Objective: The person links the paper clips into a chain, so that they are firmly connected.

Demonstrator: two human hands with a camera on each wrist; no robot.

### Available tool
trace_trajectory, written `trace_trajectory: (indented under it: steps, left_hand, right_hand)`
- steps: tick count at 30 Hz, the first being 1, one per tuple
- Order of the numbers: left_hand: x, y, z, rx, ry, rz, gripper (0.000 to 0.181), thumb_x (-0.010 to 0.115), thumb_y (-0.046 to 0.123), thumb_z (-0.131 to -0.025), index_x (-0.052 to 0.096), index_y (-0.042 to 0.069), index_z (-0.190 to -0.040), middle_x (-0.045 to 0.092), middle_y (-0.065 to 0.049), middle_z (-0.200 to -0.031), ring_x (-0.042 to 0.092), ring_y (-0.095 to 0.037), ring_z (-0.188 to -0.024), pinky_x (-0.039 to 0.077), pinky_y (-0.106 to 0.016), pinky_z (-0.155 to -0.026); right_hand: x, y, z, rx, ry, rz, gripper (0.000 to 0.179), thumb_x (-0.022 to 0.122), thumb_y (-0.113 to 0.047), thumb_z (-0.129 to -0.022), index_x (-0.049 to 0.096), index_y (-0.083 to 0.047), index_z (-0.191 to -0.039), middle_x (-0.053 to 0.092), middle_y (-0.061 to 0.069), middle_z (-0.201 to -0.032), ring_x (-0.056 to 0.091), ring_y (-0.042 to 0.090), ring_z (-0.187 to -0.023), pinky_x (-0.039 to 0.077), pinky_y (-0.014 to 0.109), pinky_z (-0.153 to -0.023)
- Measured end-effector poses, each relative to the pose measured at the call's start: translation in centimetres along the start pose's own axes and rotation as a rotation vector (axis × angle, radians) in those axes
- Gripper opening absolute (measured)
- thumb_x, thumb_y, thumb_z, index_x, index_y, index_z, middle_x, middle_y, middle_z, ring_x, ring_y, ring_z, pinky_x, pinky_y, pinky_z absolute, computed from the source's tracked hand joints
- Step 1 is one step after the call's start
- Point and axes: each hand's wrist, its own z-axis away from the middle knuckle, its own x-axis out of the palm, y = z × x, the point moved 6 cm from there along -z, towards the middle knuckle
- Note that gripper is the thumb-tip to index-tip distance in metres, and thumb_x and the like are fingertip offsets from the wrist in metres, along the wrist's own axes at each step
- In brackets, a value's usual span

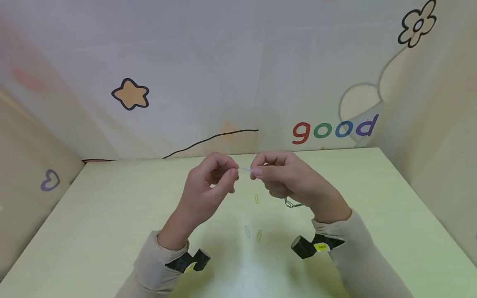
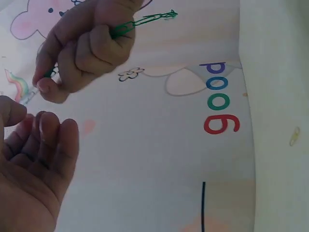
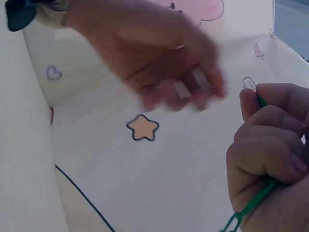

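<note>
Nearest: grey-beige sleeves, each w/ a black wrist cam strapped on. Past them on the pale table, a light-blue clip & a yellow clip lie side by side, approx. parallel, apart; a 2nd yellow clip sits a bit farther out, nearer the hands.

Above the table, L hand: fingers loosely bent, thumb & index tips close tog., nothing visible in them, small gap to the pale clip. R hand: thumb & index pinch the pale clip, one end poking out twd the L hand; other fingers curled tight round a green clip chain, which trails out the pinky side of the fist. Pale clip prob. hooked to the chain's front end, but the fingertips hide the join.

Progress, my read: several green clips linked = done; pale one at the join, can't confirm; 3 loose clips on table not linked = left.

Writing: yellow sticker on R wrist cam, too small to read. Far wall: "good" in red, green, blue & purple, lowercase, plus an orange star & a flower. No brands seen.
</note>
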Motion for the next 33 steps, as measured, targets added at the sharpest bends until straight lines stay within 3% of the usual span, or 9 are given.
trace_trajectory:
  steps: [2,5,7,9,13,18,27,33]
  left_hand:
    - [0.9,-2.2,0.1,-0.15,-0.115,-0.067,0.006,0.06,0.004,-0.098,0.064,0.007,-0.102,0.062,-0.001,-0.084,0.059,-0.017,-0.068,0.052,-0.031,-0.059]
    - [3.0,-6.1,1.1,-0.35,-0.423,-0.272,0.006,0.064,0.012,-0.098,0.067,0.013,-0.103,0.063,0.005,-0.087,0.059,-0.012,-0.076,0.051,-0.032,-0.066]
    - [4.5,-8.3,2.2,-0.406,-0.617,-0.406,0.005,0.068,0.015,-0.096,0.067,0.013,-0.101,0.063,0.007,-0.089,0.058,-0.011,-0.08,0.051,-0.032,-0.073]
    - [5.6,-9.9,3.1,-0.443,-0.726,-0.494,0.008,0.072,0.018,-0.093,0.067,0.012,-0.096,0.062,0.006,-0.087,0.056,-0.012,-0.079,0.049,-0.032,-0.075]
    - [6.6,-11.2,4.1,-0.503,-0.757,-0.611,0.024,0.08,0.028,-0.086,0.062,0.014,-0.084,0.057,0.005,-0.079,0.052,-0.012,-0.074,0.046,-0.031,-0.069]
    - [7.1,-10.8,5.0,-0.521,-0.757,-0.705,0.034,0.085,0.033,-0.08,0.056,0.016,-0.078,0.051,0.005,-0.075,0.048,-0.011,-0.068,0.043,-0.03,-0.061]
    - [7.7,-10.5,6.1,-0.499,-0.782,-0.635,0.023,0.076,0.014,-0.083,0.054,0.015,-0.077,0.051,0.005,-0.071,0.046,-0.012,-0.066,0.04,-0.029,-0.06]
    - [7.6,-10.4,5.9,-0.496,-0.799,-0.522,0.02,0.075,0.007,-0.085,0.057,0.014,-0.078,0.055,0.006,-0.075,0.049,-0.011,-0.069,0.043,-0.028,-0.063]
  right_hand:
    - [-0.8,-0.6,0.3,-0.022,0.044,0.009,0.017,0.053,-0.005,-0.099,0.067,-0.012,-0.091,0.022,0.002,-0.056,0.014,0.018,-0.048,0.01,0.031,-0.043]
    - [-1.9,-1.7,1.0,-0.062,0.101,0.036,0.02,0.052,-0.003,-0.1,0.068,-0.011,-0.092,0.023,0.003,-0.056,0.015,0.018,-0.047,0.01,0.032,-0.043]
    - [-2.3,-2.3,1.6,-0.083,0.128,0.059,0.019,0.052,-0.002,-0.101,0.068,-0.01,-0.093,0.024,0.003,-0.056,0.016,0.018,-0.047,0.01,0.032,-0.043]
    - [-2.4,-2.9,2.0,-0.102,0.139,0.078,0.019,0.051,-0.001,-0.101,0.067,-0.009,-0.095,0.024,0.003,-0.056,0.016,0.018,-0.046,0.011,0.032,-0.042]
    - [-2.4,-3.7,2.6,-0.138,0.134,0.088,0.019,0.051,0.001,-0.101,0.068,-0.008,-0.097,0.023,0.003,-0.056,0.016,0.018,-0.045,0.011,0.032,-0.041]
    - [-2.4,-4.2,2.8,-0.191,0.144,0.057,0.022,0.05,0.003,-0.101,0.069,-0.008,-0.1,0.023,0.002,-0.056,0.015,0.016,-0.045,0.009,0.031,-0.042]
    - [-2.7,-3.7,2.8,-0.216,0.132,-0.133,0.027,0.045,0.001,-0.102,0.07,-0.008,-0.103,0.023,0.002,-0.057,0.015,0.012,-0.045,0.008,0.027,-0.041]
    - [-2.8,-3.9,3.0,-0.232,0.119,-0.145,0.027,0.044,0.001,-0.102,0.07,-0.006,-0.104,0.023,0.003,-0.058,0.015,0.012,-0.045,0.009,0.026,-0.041]
